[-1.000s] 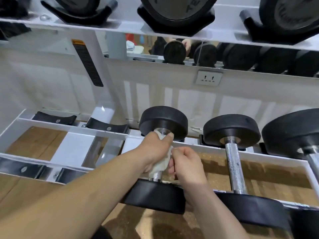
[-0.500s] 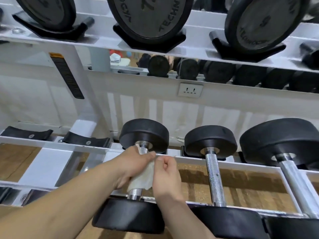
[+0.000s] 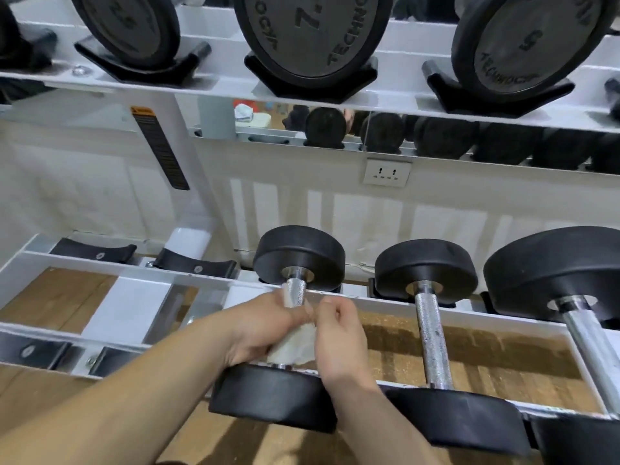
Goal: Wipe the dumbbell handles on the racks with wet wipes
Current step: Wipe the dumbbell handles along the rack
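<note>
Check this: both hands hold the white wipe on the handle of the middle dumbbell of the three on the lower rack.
Wrong dumbbell. In the head view the left hand and right hand hold the white wipe on the handle of the leftmost dumbbell of the three on the lower rack.

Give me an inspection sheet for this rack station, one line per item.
Surface: white lower rack holds three dumbbells; black cradles at left sit empty.
Job's things: wet wipe wrapped round the leftmost handle; middle handle and right handle bare.
Clutter: nothing seen.
Hands: left hand grips the wipe on the handle; right hand pinches its edge.
Cables: nothing seen; wall socket unused.
Surroundings: upper shelf dumbbells, mirror strip, wooden floor.
</note>
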